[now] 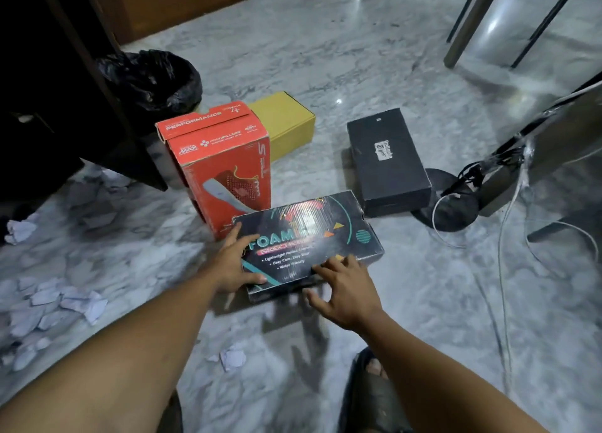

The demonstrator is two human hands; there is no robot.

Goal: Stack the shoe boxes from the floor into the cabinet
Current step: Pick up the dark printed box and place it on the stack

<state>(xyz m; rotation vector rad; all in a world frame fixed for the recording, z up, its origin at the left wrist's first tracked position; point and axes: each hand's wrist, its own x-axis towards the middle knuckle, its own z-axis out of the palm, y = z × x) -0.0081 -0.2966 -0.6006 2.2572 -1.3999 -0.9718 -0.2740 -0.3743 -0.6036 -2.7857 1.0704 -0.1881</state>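
Lying flat on the polished grey-and-white marble floor (374,58), a glossy black rectangular cardboard shoe box printed with teal arcs and bright triangles (309,240) is sitting nearest the person, its lid shining under the light. The left hand (233,263) is pressing against the box's left end, fingers spread over the lid and thumb curling along the near edge. The right hand (345,289) is resting open at the near right side, fingertips touching the lid's edge and thumb hanging free below it, so neither hand is closing fully around the box. Just behind, touching or nearly touching the far left corner, a red cardboard shoe box with a printed shoe picture (221,162) is standing upright on end. A plain mustard-yellow corrugated box (286,120) is lying directly behind the red one. Well to the right, a matte black rectangular box with a small white label (387,162) is lying flat, its near corner beside the round dark base of a stand (452,208). A crinkled black plastic bag (153,77) is slumping beside the dark wooden cabinet (49,90) at the left. Torn white paper scraps (58,305) are littering the floor at the left.
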